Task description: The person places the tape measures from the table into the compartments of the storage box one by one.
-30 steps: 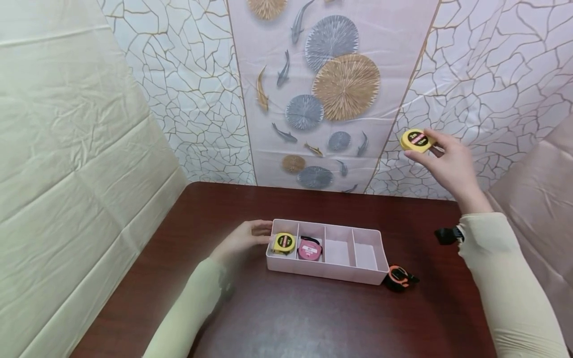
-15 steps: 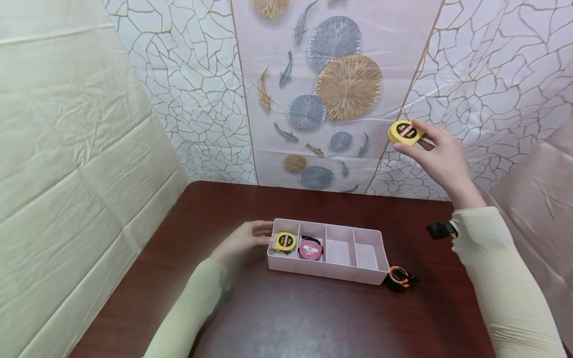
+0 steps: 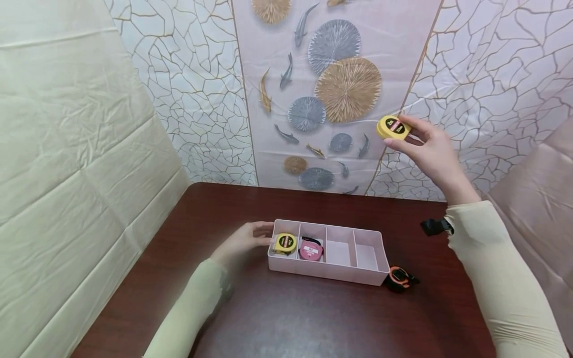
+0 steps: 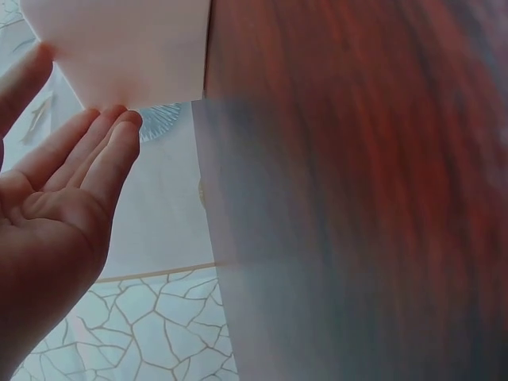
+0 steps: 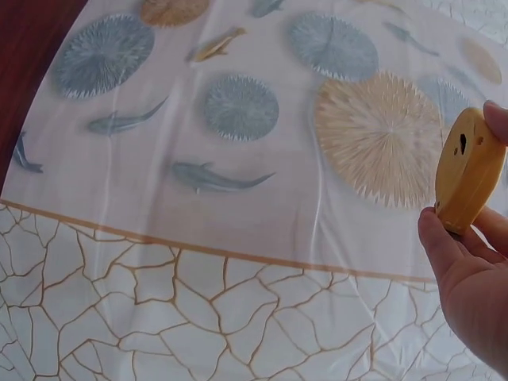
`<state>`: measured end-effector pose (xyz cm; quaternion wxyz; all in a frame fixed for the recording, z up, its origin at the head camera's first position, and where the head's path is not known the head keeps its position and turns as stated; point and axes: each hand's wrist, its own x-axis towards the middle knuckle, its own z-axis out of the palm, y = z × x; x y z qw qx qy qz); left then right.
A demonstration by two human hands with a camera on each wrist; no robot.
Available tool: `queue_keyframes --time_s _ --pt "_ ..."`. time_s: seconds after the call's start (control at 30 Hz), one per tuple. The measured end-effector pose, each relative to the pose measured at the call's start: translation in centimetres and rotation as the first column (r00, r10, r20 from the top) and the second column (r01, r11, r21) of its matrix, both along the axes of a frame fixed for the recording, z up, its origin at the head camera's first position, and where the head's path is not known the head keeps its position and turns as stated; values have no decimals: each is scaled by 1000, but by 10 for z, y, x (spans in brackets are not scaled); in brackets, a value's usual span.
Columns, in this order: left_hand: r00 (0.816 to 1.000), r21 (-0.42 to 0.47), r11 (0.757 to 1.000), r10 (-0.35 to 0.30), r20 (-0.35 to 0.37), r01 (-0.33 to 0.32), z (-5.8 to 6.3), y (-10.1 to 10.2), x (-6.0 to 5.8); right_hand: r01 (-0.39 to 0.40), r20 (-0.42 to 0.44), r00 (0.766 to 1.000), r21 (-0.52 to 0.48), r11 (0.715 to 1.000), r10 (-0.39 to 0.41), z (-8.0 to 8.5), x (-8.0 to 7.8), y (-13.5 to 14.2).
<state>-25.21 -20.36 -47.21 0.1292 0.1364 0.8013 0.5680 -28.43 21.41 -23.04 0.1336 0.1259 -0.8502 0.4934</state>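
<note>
High over the table's right side, my right hand pinches a yellow tape measure between thumb and fingers, its round black label facing the head camera. In the right wrist view the yellow case shows its plain back, with thumb and fingertips at opposite edges. A pale pink four-compartment tray lies on the table. Another yellow tape measure is in its leftmost compartment and a pink tape measure in the second. My left hand touches the tray's left end with extended fingertips, clearer in the left wrist view.
Against the tray's right front corner lies a black and orange tape measure. The dark reddish-brown table ends at a patterned cloth wall behind, with a cream cloth along the left. A black strap piece hangs at my right cuff.
My right hand has carried the yellow tape measure leftward and slightly up. The left hand, the tray and the tape measures in it stay in place.
</note>
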Motion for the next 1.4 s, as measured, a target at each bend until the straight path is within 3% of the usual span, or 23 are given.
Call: queue_keyframes --time_s 0.3,0.6,1.23,1.4 --pt "1000 -3 1000 0 1 0 0 0 -2 -66 -22 998 -30 997 65 2 4 -11" --pt "1000 -15 1000 -6 -9 6 1 0 -1 -83 -22 996 17 996 84 2 6 -15" --pt "1000 -29 999 -21 -10 21 2 0 1 -216 -97 968 131 968 230 -12 4 -24" --pt "1000 -36 999 -3 3 3 3 1 2 -213 -69 971 178 961 228 -17 5 -25"
